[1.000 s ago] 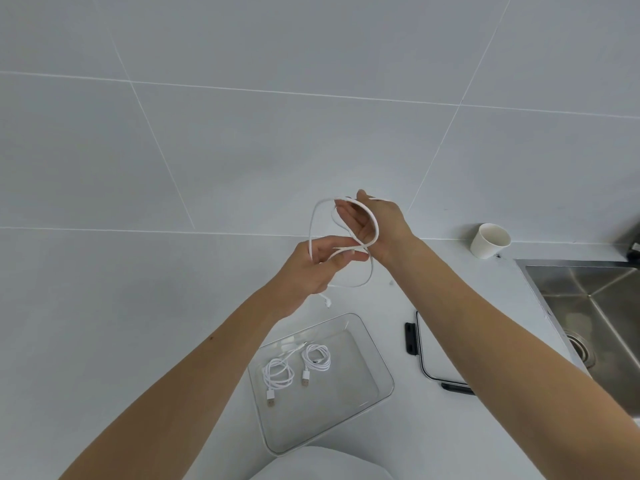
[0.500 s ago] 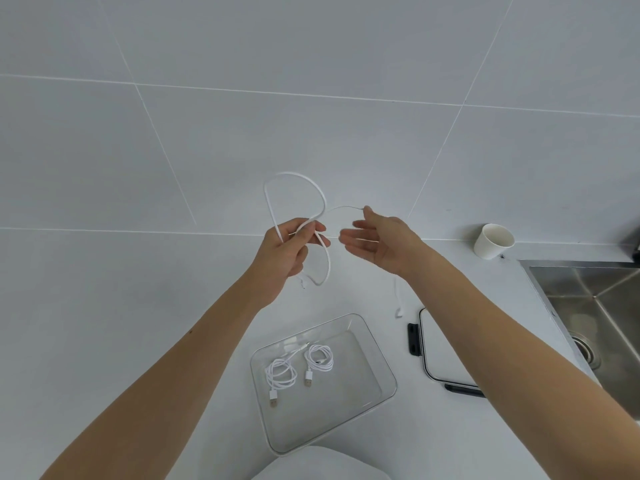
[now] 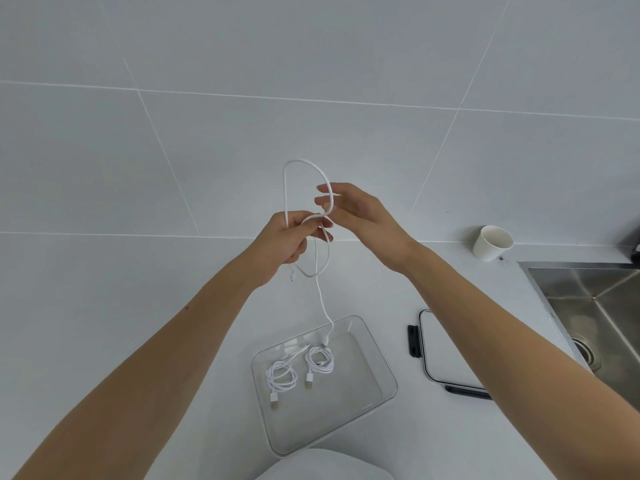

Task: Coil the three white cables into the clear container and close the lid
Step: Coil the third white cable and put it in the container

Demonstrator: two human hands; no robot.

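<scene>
Third cable (image 3: 284,188) is up in the air over the counter (image 3: 138,289), part coiled. Your left hand (image 3: 294,237) pinches the gathered loops with curled fingers. Your right hand (image 3: 360,220) has loosely straight fingers, and the strand lies across the fingertips with no clamp that I can see. The long tail hangs down and its plug reaches the far rim of the clear container (image 3: 377,351), which sits at the counter's near edge. Two coiled cables (image 3: 281,377) already lie inside at its left side. My read: step in hand is winding the rest. Lay each new turn the same size as the loop above your left thumb, feed it into the left pinch, and let the strand slide through the right fingers so it doesn't twist. Watch the dangling plug; it could snag the coils below. The lid (image 3: 446,351) waits just right of the container, partly under your forearm.
</scene>
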